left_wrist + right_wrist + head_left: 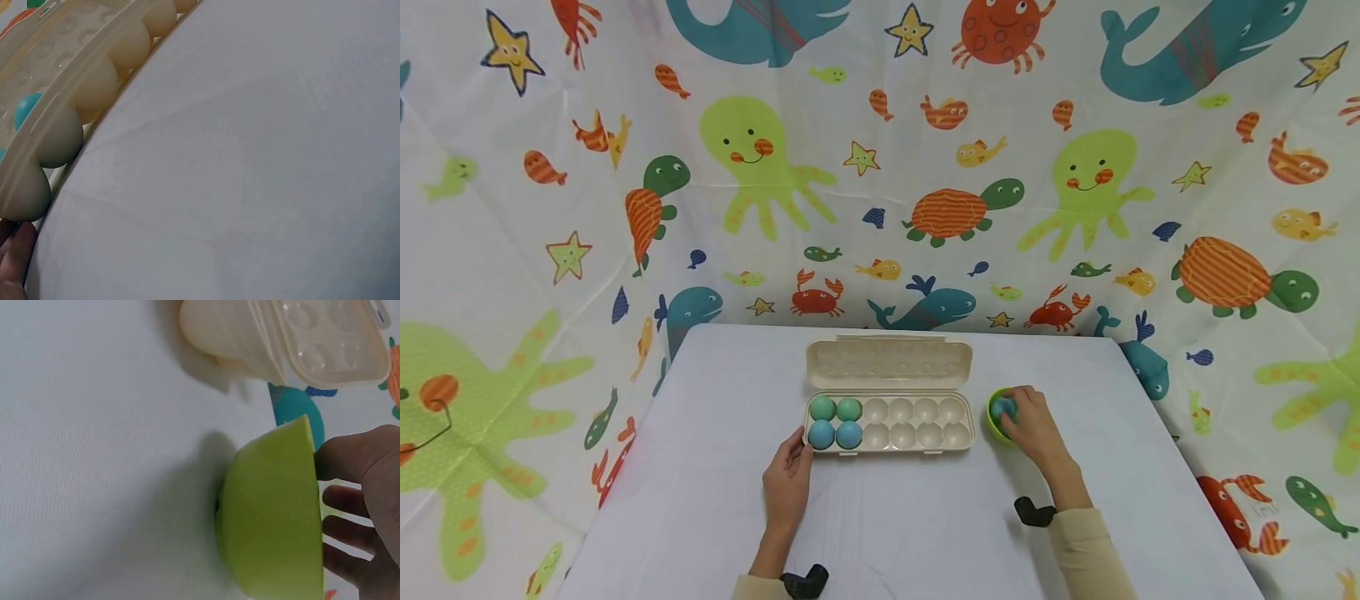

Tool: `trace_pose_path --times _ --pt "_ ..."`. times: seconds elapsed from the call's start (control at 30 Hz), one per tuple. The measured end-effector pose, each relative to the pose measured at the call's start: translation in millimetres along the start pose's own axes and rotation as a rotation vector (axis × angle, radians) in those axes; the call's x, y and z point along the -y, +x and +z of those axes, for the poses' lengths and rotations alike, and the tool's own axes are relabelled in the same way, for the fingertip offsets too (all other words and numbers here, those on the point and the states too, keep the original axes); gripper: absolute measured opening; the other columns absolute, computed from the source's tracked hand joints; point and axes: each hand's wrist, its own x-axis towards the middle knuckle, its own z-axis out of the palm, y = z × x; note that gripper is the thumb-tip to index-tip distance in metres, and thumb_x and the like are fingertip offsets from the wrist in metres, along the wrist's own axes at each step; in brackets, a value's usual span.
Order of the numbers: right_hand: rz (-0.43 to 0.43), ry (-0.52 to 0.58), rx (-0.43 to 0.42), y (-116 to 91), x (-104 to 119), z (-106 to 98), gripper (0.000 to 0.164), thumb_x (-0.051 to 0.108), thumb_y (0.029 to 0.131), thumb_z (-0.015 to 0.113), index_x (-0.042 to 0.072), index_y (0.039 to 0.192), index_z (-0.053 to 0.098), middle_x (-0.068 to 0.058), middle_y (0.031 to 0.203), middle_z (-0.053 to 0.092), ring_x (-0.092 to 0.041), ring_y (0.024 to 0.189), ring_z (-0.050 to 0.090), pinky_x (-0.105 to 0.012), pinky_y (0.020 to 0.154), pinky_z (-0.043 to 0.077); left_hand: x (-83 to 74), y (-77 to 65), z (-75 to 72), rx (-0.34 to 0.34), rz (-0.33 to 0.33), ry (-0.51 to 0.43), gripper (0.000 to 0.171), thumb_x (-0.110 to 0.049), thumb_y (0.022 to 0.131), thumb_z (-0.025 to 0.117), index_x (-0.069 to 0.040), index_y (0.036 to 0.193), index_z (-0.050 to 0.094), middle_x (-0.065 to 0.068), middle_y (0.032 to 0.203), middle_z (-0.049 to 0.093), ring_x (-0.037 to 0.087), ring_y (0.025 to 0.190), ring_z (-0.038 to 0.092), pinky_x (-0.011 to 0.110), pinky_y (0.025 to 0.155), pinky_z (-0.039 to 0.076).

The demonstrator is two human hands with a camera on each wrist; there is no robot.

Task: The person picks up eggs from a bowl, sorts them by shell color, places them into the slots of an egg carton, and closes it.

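A beige egg carton lies open on the white table, lid tilted back. Two green eggs sit in the back row at the left end, with two blue eggs in front of them. My left hand holds the carton's front left corner, thumb at the front and fingers along the side; its fingertips show under the end cup. To the right stands a lime green bowl. My right hand reaches over its rim, thumb and fingers pinching a blue egg inside.
The remaining carton cups toward the right hold nothing. A white cloth covers the table. Behind and beside it hangs a curtain printed with sea animals. Black wrist straps show at both sleeves.
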Motion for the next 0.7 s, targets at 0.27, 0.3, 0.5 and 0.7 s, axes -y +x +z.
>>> trace_pose_path --times 0.27,0.3,0.5,0.7 --pt "0.042 0.014 0.072 3.8 -6.9 4.2 0.032 0.009 0.087 0.073 -0.003 0.114 0.063 -0.024 0.126 0.058 -0.043 0.121 0.051 -0.058 0.101 0.049 4.1 0.4 0.9 0.0 0.001 -0.01 0.035 0.003 0.095 0.062 0.011 0.13 0.06 0.029 0.128 0.065 0.043 0.114 0.065 0.0 0.085 0.048" --pt "0.052 0.015 0.082 4.5 -6.4 4.4 0.034 0.01 0.087 0.073 -0.004 0.116 0.062 -0.025 0.127 0.057 -0.043 0.122 0.05 -0.058 0.101 0.049 3.8 0.3 0.9 -0.001 -0.001 -0.01 0.035 0.003 0.095 0.062 0.011 0.13 0.06 0.029 0.128 0.064 0.043 0.114 0.065 0.0 0.085 0.048" --pt "0.095 -0.006 0.121 8.1 -1.4 5.2 0.042 0.011 0.087 0.073 -0.007 0.122 0.059 -0.029 0.128 0.055 -0.046 0.119 0.051 -0.06 0.099 0.049 2.2 -0.2 0.8 -0.003 -0.008 -0.016 0.036 0.003 0.095 0.062 0.01 0.13 0.06 0.029 0.129 0.064 0.042 0.114 0.065 0.0 0.085 0.048" --pt "0.1 -0.046 0.131 8.5 1.5 9.6 0.042 0.009 0.085 0.075 -0.006 0.121 0.059 -0.03 0.125 0.057 -0.048 0.117 0.054 -0.061 0.097 0.05 -0.3 -0.4 -1.2 0.007 -0.018 -0.006 0.035 0.003 0.095 0.063 0.01 0.129 0.061 0.027 0.129 0.065 0.041 0.113 0.065 0.002 0.085 0.05"
